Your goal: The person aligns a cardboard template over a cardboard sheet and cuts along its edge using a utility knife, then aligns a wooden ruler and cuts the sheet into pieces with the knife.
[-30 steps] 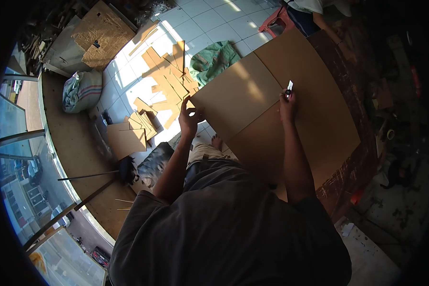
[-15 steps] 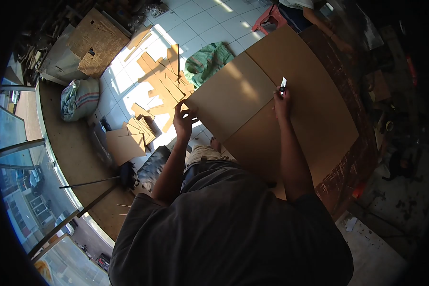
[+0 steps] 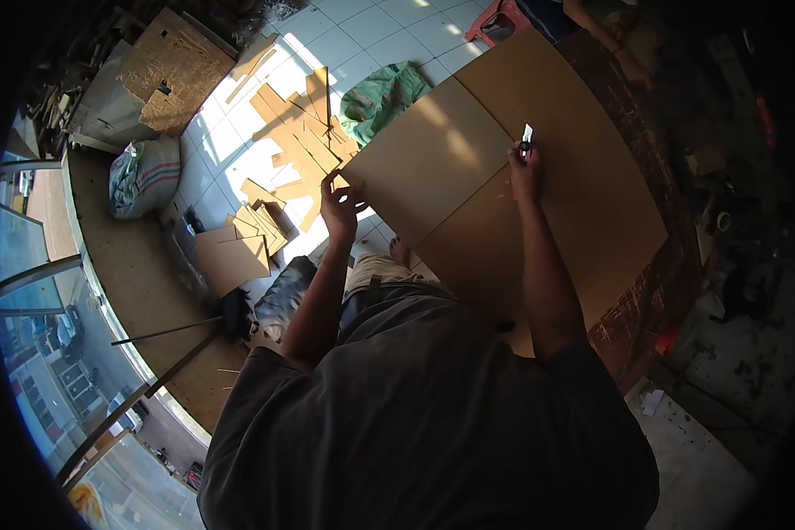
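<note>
My right hand (image 3: pixel 526 177) is closed around a utility knife (image 3: pixel 526 141), its pale blade pointing away from me. It rests by the right corner of a smaller brown board sheet (image 3: pixel 433 155), which lies on a larger brown board sheet (image 3: pixel 583 194). At the smaller sheet's left corner is my left hand (image 3: pixel 339 208), fingers bent about the edge in what looks like a grip; the exact finger contact is hard to see. Both sheets lie flat, and the larger one rests on a worn reddish-brown table (image 3: pixel 654 291).
Board offcuts (image 3: pixel 300 132) are scattered over the white tiled floor (image 3: pixel 353 40), beside a green sack (image 3: pixel 382 99). A stuffed white sack (image 3: pixel 146 177) stands at left. Another person's arm (image 3: pixel 605 40) and a red stool (image 3: pixel 496 22) show at the far side.
The view has shifted slightly. Both hands keep nearly the same places at the smaller sheet's corners, and the knife is still in my right hand.
</note>
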Demonstrator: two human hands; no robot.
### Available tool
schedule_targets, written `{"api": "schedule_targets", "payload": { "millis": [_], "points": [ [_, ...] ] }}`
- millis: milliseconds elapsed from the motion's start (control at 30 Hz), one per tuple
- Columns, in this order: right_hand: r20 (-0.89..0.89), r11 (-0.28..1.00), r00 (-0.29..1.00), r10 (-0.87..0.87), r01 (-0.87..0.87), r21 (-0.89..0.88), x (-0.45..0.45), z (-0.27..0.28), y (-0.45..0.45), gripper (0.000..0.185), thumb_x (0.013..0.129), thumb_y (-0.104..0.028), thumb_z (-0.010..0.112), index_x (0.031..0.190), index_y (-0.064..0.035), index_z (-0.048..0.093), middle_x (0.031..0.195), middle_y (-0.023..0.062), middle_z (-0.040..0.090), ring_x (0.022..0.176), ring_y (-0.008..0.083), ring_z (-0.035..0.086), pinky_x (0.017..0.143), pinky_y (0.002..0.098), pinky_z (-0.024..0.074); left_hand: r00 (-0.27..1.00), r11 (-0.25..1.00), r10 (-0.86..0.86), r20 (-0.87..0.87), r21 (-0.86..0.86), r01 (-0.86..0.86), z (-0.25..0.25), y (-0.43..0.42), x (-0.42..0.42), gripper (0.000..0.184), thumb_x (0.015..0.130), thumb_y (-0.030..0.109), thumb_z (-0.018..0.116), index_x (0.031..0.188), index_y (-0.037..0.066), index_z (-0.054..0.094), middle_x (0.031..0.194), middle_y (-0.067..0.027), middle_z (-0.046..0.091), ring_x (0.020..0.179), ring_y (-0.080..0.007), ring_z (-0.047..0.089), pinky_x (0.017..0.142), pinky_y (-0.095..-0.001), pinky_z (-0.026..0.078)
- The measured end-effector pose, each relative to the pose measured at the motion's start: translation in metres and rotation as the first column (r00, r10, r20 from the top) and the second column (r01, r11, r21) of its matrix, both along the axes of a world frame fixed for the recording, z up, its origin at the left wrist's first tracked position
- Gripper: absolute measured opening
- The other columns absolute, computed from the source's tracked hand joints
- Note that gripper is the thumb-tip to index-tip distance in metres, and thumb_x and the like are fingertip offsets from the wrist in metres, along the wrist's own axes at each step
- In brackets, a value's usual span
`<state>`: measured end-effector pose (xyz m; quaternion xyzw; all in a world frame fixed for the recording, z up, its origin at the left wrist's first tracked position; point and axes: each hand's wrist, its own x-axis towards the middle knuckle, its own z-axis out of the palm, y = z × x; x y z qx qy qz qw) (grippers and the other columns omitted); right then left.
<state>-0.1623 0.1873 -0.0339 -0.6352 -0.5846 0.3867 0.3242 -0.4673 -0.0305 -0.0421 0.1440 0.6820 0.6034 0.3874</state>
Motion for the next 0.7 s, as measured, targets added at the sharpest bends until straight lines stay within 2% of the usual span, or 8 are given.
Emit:
{"api": "schedule_targets", "payload": {
  "millis": [133,200,400,467,500,600,667,700],
  "points": [
    [-0.002,1.000,1.000,-0.008,0.008,-0.013,0.000,0.000,0.000,0.028,0.090,-0.020,0.068,0.113,-0.0072,0.060,0.091,0.0015,0.063,0.067,0.0105,0.060,0.044,0.0269,0.0527,0.999,1.000,-0.001,0.042,0.013,0.001,-0.001,0.000,-0.002,0.055,0.091,0.009,0.071,0.136,0.008,0.041,0.091,-0.0139,0.068,0.077,-0.0210,0.071,0.064,-0.0340,0.062],
    [0.004,1.000,1.000,-0.004,0.004,-0.017,0.001,-0.002,0.001,0.024,0.090,-0.019,0.066,0.112,-0.0100,0.059,0.090,0.0039,0.060,0.067,0.0154,0.063,0.045,0.0298,0.0562,0.998,1.000,0.003,0.069,0.024,-0.005,-0.002,0.001,-0.002,0.054,0.091,0.010,0.071,0.135,0.007,0.042,0.090,-0.0133,0.068,0.077,-0.0207,0.071,0.064,-0.0340,0.062],
    [0.027,1.000,1.000,-0.011,0.010,0.007,0.000,-0.003,0.001,0.025,0.090,-0.020,0.066,0.112,-0.0101,0.060,0.089,0.0040,0.061,0.067,0.0160,0.063,0.045,0.0308,0.0559,1.000,0.998,0.012,0.000,0.059,-0.012,-0.005,0.000,0.002,0.051,0.091,0.010,0.071,0.132,0.003,0.042,0.089,-0.0152,0.069,0.075,-0.0210,0.071,0.062,-0.0333,0.061],
    [0.034,1.000,0.999,-0.024,0.024,0.012,-0.002,-0.002,0.000,0.025,0.090,-0.020,0.067,0.112,-0.0101,0.060,0.088,0.0039,0.061,0.067,0.0157,0.063,0.045,0.0307,0.0558,0.996,0.993,0.070,0.047,-0.094,-0.065,-0.010,0.002,0.004,0.042,0.089,0.011,0.072,0.120,-0.005,0.049,0.086,-0.0182,0.070,0.069,-0.0218,0.071,0.059,-0.0318,0.060],
    [0.040,0.999,0.998,-0.038,0.038,0.015,-0.003,-0.001,-0.001,0.026,0.090,-0.020,0.067,0.113,-0.0102,0.060,0.088,0.0039,0.061,0.067,0.0155,0.063,0.045,0.0305,0.0557,0.999,0.990,0.037,-0.038,-0.138,-0.042,-0.006,0.002,0.007,0.033,0.089,0.018,0.073,0.101,-0.009,0.058,0.078,-0.0176,0.072,0.061,-0.0207,0.070,0.056,-0.0302,0.059],
    [0.036,1.000,0.999,-0.022,0.022,0.001,-0.002,0.000,0.000,0.027,0.090,-0.018,0.068,0.113,-0.0060,0.060,0.095,0.0034,0.064,0.073,0.0114,0.062,0.045,0.0276,0.0549,0.980,0.958,-0.100,-0.172,-0.282,0.048,0.006,-0.003,0.015,0.034,0.090,0.025,0.072,0.088,-0.007,0.063,0.073,-0.0148,0.072,0.055,-0.0181,0.068,0.054,-0.0295,0.056],
    [0.051,1.000,0.998,-0.030,0.030,0.010,-0.002,0.001,-0.001,0.026,0.090,-0.018,0.067,0.113,-0.0066,0.061,0.093,0.0035,0.064,0.072,0.0114,0.063,0.045,0.0273,0.0546,0.975,0.954,-0.139,-0.172,-0.289,0.085,0.008,-0.006,0.021,0.036,0.093,0.029,0.066,0.085,-0.006,0.065,0.069,-0.0131,0.071,0.053,-0.0166,0.068,0.052,-0.0296,0.054],
    [0.053,1.000,0.998,-0.026,0.026,0.004,-0.003,0.003,-0.002,0.026,0.090,-0.018,0.067,0.113,-0.0068,0.061,0.092,0.0034,0.064,0.071,0.0114,0.063,0.045,0.0271,0.0543,0.949,0.903,-0.288,-0.131,-0.367,0.223,0.003,-0.008,0.021,0.035,0.095,0.028,0.063,0.085,-0.006,0.066,0.068,-0.0135,0.071,0.053,-0.0164,0.068,0.052,-0.0295,0.054]
  ]
}}
